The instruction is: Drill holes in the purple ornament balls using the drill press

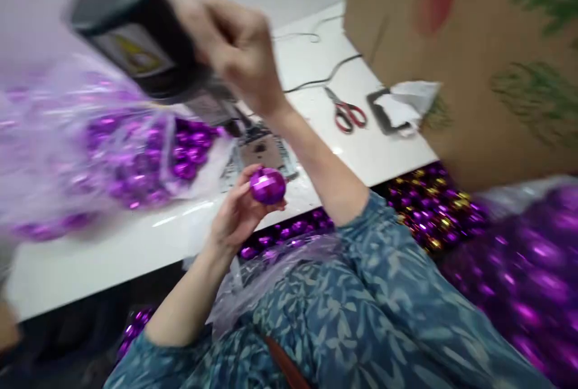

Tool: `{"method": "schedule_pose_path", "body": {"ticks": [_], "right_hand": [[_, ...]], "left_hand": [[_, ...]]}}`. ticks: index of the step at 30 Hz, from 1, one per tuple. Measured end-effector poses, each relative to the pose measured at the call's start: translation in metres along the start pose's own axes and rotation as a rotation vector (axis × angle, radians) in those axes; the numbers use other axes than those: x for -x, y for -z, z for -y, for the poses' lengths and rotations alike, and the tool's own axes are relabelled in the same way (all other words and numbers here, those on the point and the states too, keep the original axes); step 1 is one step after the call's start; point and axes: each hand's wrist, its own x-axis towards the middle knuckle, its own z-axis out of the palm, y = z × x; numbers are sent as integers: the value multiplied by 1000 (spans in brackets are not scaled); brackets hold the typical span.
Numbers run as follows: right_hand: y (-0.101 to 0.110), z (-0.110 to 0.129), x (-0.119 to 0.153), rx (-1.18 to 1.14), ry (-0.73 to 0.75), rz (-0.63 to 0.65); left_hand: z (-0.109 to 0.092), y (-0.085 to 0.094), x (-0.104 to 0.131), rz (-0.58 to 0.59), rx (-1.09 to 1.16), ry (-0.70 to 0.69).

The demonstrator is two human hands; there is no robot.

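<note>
A shiny purple faceted bauble (268,186) rests in the fingers of my left hand (241,208), above the table's front edge. Up at the left, my right hand (241,43) is closed on a dark container (130,34) that bears a white label with a yellow mark. The container is blurred and tilted, so its exact kind cannot be made out. Beneath it, a stained, paint-spotted pad (264,153) lies on the white table, partly covered by a blurred object (214,106) hidden behind my right hand.
Clear plastic bags of purple baubles (139,154) cover the table's left side. Red-handled scissors (347,115) and a dark tray with crumpled white paper (401,106) lie to the right, near a cardboard box (474,76). More purple and gold baubles (428,208) sit below the table edge.
</note>
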Motion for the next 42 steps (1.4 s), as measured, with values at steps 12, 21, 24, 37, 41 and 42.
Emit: {"method": "schedule_pose_path", "body": {"ticks": [12, 21, 24, 37, 41, 42], "right_hand": [[14, 23, 3, -104, -54, -114], [11, 24, 3, -115, -39, -183], [10, 26, 3, -123, -32, -197], [12, 28, 6, 78, -51, -149], [15, 29, 7, 22, -39, -122], [15, 29, 7, 20, -41, -117]], "left_hand": [[2, 36, -18, -87, 211, 71], [-2, 49, -20, -127, 303, 71], [-4, 52, -21, -153, 302, 45], [12, 81, -53, -188, 135, -9], [9, 87, -63, -197, 150, 9], [9, 88, -64, -188, 159, 14]]}}
